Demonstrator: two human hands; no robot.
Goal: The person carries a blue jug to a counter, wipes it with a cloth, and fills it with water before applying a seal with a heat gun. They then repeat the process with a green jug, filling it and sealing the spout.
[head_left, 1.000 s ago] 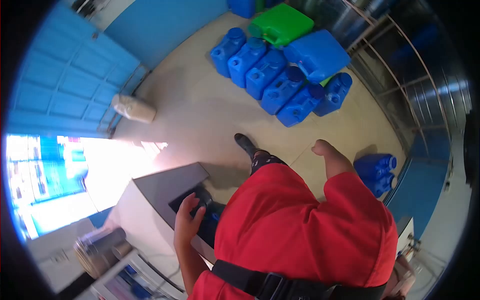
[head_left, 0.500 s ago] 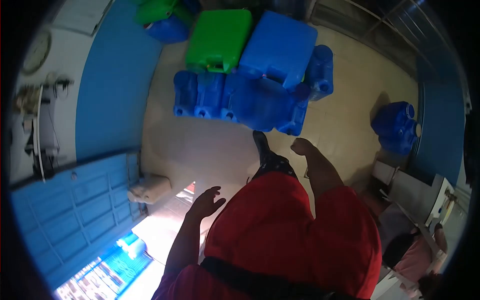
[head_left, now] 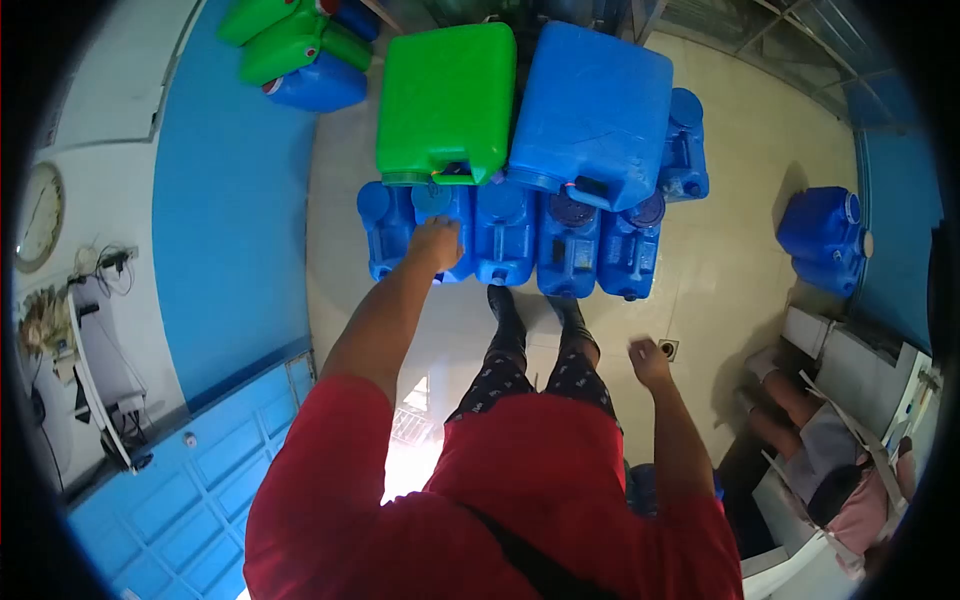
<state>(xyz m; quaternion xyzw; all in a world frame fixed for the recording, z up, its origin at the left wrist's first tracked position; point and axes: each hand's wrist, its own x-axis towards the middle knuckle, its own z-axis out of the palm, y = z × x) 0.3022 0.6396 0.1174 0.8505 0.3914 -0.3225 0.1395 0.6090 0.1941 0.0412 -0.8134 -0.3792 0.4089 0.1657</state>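
Observation:
A row of several upright blue water jugs [head_left: 503,240] stands on the floor ahead of my feet. My left hand [head_left: 437,243] reaches over the second jug from the left, its fingers curled at the handle of that blue water jug [head_left: 432,202]. Over the floor beside my right leg hangs my right hand [head_left: 649,360], holding nothing, with fingers loosely bent and slightly apart. Behind the row, a large green container [head_left: 445,95] and a large blue container [head_left: 595,105] lean side by side, caps and handles toward me.
Another blue jug [head_left: 684,150] stands at the right rear, and a big blue container [head_left: 822,240] sits by the right wall. Green containers [head_left: 285,48] are piled at the far left. A seated person [head_left: 825,465] is at lower right. A blue panelled door [head_left: 190,470] is at left.
My left hand has moved forward from beside my body to the jug handle. A blue bottle shape over the row is gone from there. My right hand has drawn back.

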